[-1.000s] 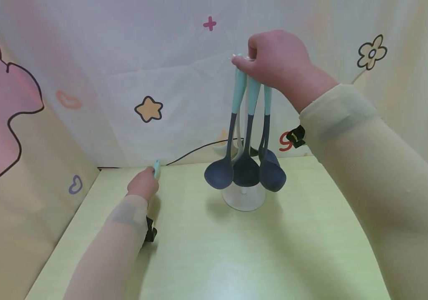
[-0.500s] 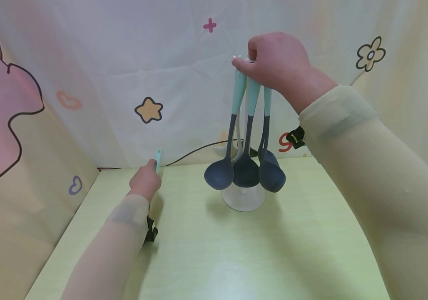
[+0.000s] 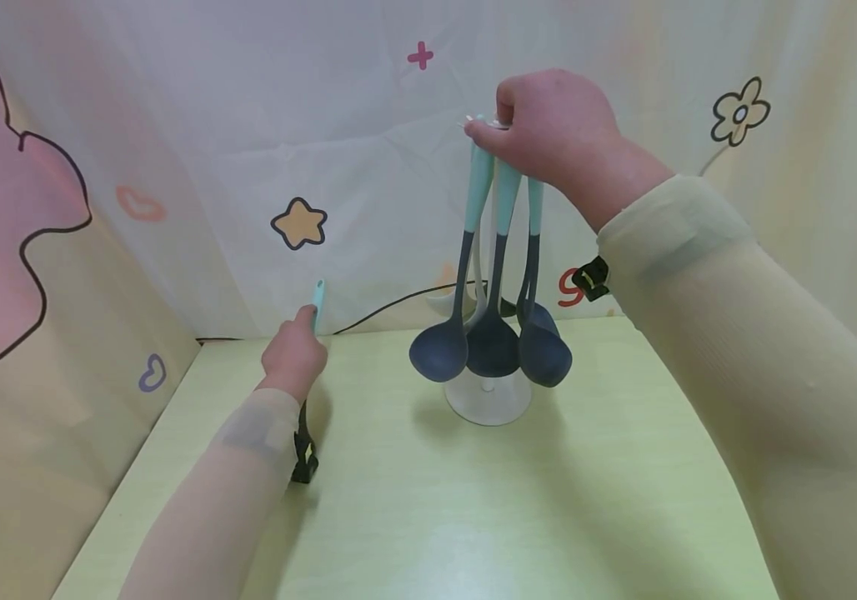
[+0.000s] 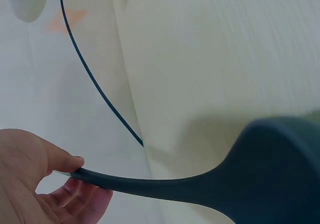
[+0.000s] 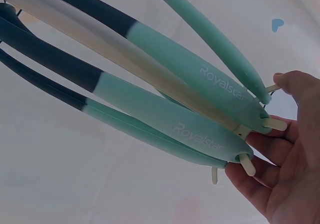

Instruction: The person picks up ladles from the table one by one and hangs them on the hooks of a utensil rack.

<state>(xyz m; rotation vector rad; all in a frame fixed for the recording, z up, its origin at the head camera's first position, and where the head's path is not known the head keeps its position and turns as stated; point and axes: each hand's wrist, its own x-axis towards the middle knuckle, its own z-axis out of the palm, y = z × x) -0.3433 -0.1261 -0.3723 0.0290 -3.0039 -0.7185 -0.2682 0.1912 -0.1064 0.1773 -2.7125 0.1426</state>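
In the head view my left hand point(image 3: 294, 354) grips a cooking utensil with a mint handle point(image 3: 319, 293), raised above the left part of the table. Its broad dark head point(image 4: 280, 174) fills the lower right of the left wrist view and is cut off there, so its exact kind is unclear. My right hand point(image 3: 558, 117) holds the top of a white utensil rack point(image 3: 488, 408), thumb and fingers around its pale hooks point(image 5: 275, 124). Several utensils hang from it by mint handles point(image 5: 215, 84), among them a dark ladle point(image 3: 439, 350) and another dark, deep-headed utensil point(image 3: 546, 354).
The pale yellow-green table point(image 3: 428, 500) stretches out in front of me. Behind and to the left hangs a printed curtain point(image 3: 368, 167). A thin black cable point(image 3: 398, 297) runs along the back edge. Dark cameras point(image 3: 305, 458) sit on both wrists.
My left hand has shifted slightly up and to the right, and the mint handle now stands higher above it. The right hand keeps its hold on the rack, nearly still.
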